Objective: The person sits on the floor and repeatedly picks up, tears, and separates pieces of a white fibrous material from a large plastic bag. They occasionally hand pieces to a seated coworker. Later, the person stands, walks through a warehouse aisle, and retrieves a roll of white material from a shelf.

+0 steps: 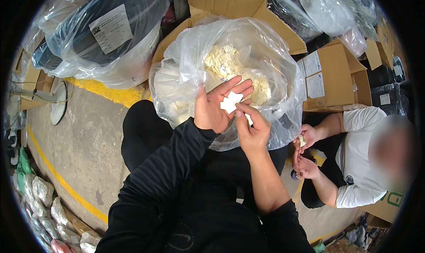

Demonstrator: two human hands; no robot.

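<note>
Small flat white pieces [230, 102] with angular edges lie together on the palm of my left hand [210, 105]. That hand is palm up with its fingers stretched out, over a large clear plastic bag [177, 63]. My right hand [253, 131] is closed in a pinch, thumb and fingertips at the edge of these pieces. Another bit of white [249, 119] shows between its fingers. Inside the bag are bunches of cream-coloured pieces [222, 60], too small to name. The bag sits in an opened cardboard box [221, 3], its lower part hidden behind my hands and legs.
At the right a co-worker in a white shirt [361, 160] holds a small pale item [302, 141]. Beside them stands an open cardboard box [332, 76]. A big dark plastic-wrapped bundle [75, 32] lies at the far left. Several clear bags [42, 191] are heaped at the lower left.
</note>
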